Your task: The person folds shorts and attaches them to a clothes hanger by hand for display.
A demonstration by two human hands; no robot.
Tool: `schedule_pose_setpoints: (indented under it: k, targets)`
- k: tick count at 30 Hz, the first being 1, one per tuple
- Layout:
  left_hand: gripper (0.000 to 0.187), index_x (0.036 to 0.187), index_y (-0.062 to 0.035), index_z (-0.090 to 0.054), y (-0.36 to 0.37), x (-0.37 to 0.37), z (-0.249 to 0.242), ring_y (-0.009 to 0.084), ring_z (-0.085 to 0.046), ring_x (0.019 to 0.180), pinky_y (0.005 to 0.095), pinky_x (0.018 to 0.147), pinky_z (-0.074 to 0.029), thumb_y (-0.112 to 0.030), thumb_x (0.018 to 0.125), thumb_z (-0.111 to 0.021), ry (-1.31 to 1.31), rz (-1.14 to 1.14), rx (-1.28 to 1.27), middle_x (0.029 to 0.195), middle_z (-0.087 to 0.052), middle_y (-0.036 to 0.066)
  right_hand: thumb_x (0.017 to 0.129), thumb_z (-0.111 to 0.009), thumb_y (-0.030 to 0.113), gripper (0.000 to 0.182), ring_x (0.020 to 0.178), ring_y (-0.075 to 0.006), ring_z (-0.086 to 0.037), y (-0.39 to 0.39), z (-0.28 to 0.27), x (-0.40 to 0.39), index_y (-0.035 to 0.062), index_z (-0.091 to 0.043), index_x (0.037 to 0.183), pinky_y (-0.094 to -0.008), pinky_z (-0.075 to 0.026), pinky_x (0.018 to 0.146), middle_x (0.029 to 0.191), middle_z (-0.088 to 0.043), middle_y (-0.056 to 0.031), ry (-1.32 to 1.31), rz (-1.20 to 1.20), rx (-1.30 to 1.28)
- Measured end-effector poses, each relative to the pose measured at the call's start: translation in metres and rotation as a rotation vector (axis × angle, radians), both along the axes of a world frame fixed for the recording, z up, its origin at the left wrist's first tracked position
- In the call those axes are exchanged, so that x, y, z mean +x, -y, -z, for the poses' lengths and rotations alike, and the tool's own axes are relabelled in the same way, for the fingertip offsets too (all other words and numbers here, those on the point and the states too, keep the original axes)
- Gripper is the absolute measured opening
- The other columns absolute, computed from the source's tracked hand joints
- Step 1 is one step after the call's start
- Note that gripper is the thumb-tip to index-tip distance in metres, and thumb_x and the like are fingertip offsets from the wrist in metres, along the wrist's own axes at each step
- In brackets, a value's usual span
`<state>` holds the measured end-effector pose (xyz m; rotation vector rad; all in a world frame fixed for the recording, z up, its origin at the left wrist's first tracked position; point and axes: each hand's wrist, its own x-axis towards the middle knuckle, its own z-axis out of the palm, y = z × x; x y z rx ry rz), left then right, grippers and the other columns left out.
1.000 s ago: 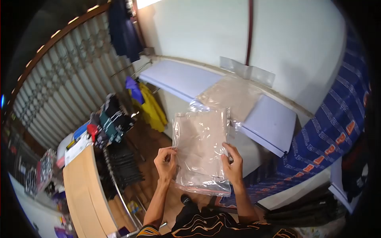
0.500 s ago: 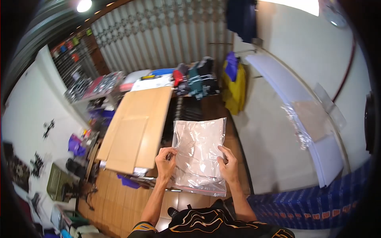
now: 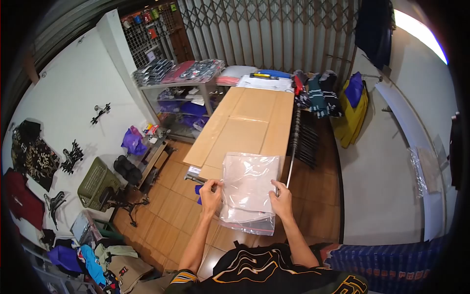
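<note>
Room: small shop space with a tiled brown floor (image 3: 161, 196), a folding metal shutter (image 3: 264, 29) at the far end and a white wall on the left. A long table topped with flat tan cardboard sheets (image 3: 245, 127) runs away from the hands, directly ahead of them. Folded dark garments (image 3: 318, 93) sit at its far right corner, well beyond the hands. An olive green plastic basket (image 3: 95, 182) stands on the floor, far to the left of the left hand.

I note the clear, flat plastic zip bag with a red seal strip (image 3: 248, 191) is held up in the air between both hands, in front of the chest, above the floor and short of the near end of the table. The red strip is at the lower edge, nearest the body. My judgement: gripping the two side edges keeps the limp film spread flat and taut so it does not fold over.

Left hand (image 3: 210, 196): fingers curled, thumb and fingertips pinching the bag's left edge. Right hand (image 3: 281, 200): likewise closed on the right edge, thumb on the front face. Neither hand touches anything else. I cannot tell whether the bag holds anything.
</note>
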<state>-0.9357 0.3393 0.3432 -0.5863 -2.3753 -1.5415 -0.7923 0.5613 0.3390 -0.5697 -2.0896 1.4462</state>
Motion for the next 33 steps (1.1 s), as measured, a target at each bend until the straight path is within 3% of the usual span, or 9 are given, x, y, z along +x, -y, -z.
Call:
schedule_pose_setpoints:
  k: [3, 6, 10, 17, 20, 24, 28, 30, 33]
  targets:
    - [0.008, 0.09, 0.0033, -0.068, 0.014, -0.024, 0.009, 0.0219, -0.065, 0.073, 0.0322, 0.068, -0.05, -0.003, 0.084, -0.067, 0.1, -0.018, -0.047, 0.085, -0.069, 0.016, 0.08, -0.061, 0.003, 0.039, 0.115, -0.0348, -0.061, 0.016, 0.009, -0.021, -0.0046, -0.064, 0.118, -0.0369, -0.046, 0.1, 0.119, -0.065, -0.0214, 0.01, 0.036, 0.07]
    - [0.015, 0.098, 0.0032, -0.07, 0.016, -0.046, 0.017, 0.0309, -0.068, 0.085, 0.0365, 0.078, -0.052, -0.003, 0.085, -0.067, 0.025, 0.002, 0.007, 0.092, -0.07, 0.019, 0.079, -0.062, 0.003, 0.039, 0.114, -0.0348, -0.062, 0.019, 0.021, -0.044, -0.0046, -0.064, 0.118, -0.0375, -0.046, 0.1, 0.118, -0.065, -0.0225, 0.035, 0.063, 0.105]
    - [0.019, 0.102, 0.0026, -0.07, 0.013, -0.086, 0.035, 0.0349, -0.065, 0.094, 0.0383, 0.082, -0.052, -0.001, 0.084, -0.065, -0.022, 0.054, -0.07, 0.101, -0.068, 0.02, 0.078, -0.064, 0.004, 0.041, 0.114, -0.0342, -0.062, 0.009, 0.044, -0.074, -0.0054, -0.065, 0.117, -0.0372, -0.047, 0.099, 0.118, -0.065, -0.0232, 0.081, 0.098, 0.173]
    - [0.022, 0.104, 0.0038, -0.069, -0.012, -0.151, 0.048, 0.0351, -0.065, 0.093, 0.0387, 0.082, -0.054, 0.004, 0.082, -0.066, 0.012, 0.125, -0.114, 0.105, -0.064, 0.02, 0.076, -0.066, 0.003, 0.037, 0.108, -0.0396, -0.061, 0.001, 0.065, -0.129, -0.0038, -0.066, 0.112, -0.0426, -0.047, 0.095, 0.111, -0.064, -0.0234, 0.067, 0.181, 0.257]
    - [0.022, 0.104, 0.0031, -0.069, -0.028, -0.188, 0.054, 0.0347, -0.065, 0.092, 0.0385, 0.082, -0.055, 0.003, 0.083, -0.066, -0.024, 0.156, -0.138, 0.106, -0.061, 0.019, 0.078, -0.065, 0.003, 0.038, 0.11, -0.0403, -0.059, -0.001, 0.056, -0.157, -0.0033, -0.065, 0.115, -0.0434, -0.047, 0.096, 0.119, -0.06, -0.0239, 0.166, 0.234, 0.303]
    - [0.02, 0.104, 0.0022, -0.069, -0.053, -0.237, 0.055, 0.0342, -0.065, 0.091, 0.0387, 0.081, -0.054, 0.002, 0.084, -0.066, -0.046, 0.193, -0.171, 0.107, -0.061, 0.019, 0.078, -0.066, 0.003, 0.038, 0.109, -0.0408, -0.06, -0.009, 0.047, -0.195, -0.004, -0.065, 0.115, -0.0418, -0.047, 0.096, 0.115, -0.063, -0.0243, 0.169, 0.301, 0.282]
    - [0.02, 0.103, 0.0019, -0.069, -0.076, -0.274, 0.058, 0.0336, -0.065, 0.09, 0.039, 0.081, -0.053, 0.001, 0.084, -0.066, -0.064, 0.236, -0.167, 0.106, -0.06, 0.019, 0.08, -0.064, 0.006, 0.038, 0.111, -0.0393, -0.059, -0.019, 0.044, -0.226, -0.0007, -0.065, 0.117, -0.0419, -0.047, 0.096, 0.12, -0.061, -0.021, 0.217, 0.363, 0.261]
    - [0.021, 0.103, 0.0013, -0.07, -0.087, -0.288, 0.062, 0.0348, -0.063, 0.095, 0.0381, 0.087, -0.051, 0.003, 0.082, -0.067, 0.006, 0.234, -0.127, 0.105, -0.062, 0.018, 0.081, -0.062, 0.007, 0.038, 0.113, -0.0383, -0.059, -0.027, 0.047, -0.235, 0.002, -0.065, 0.118, -0.0425, -0.048, 0.096, 0.123, -0.06, -0.019, 0.237, 0.392, 0.264]
    - [0.02, 0.104, -0.0002, -0.07, -0.101, -0.307, 0.067, 0.0333, -0.063, 0.09, 0.04, 0.083, -0.051, 0.0, 0.084, -0.066, -0.032, 0.265, -0.127, 0.105, -0.06, 0.018, 0.081, -0.062, 0.008, 0.037, 0.113, -0.0379, -0.059, -0.039, 0.049, -0.248, 0.0022, -0.065, 0.118, -0.0419, -0.048, 0.096, 0.124, -0.06, -0.0178, 0.199, 0.402, 0.291]
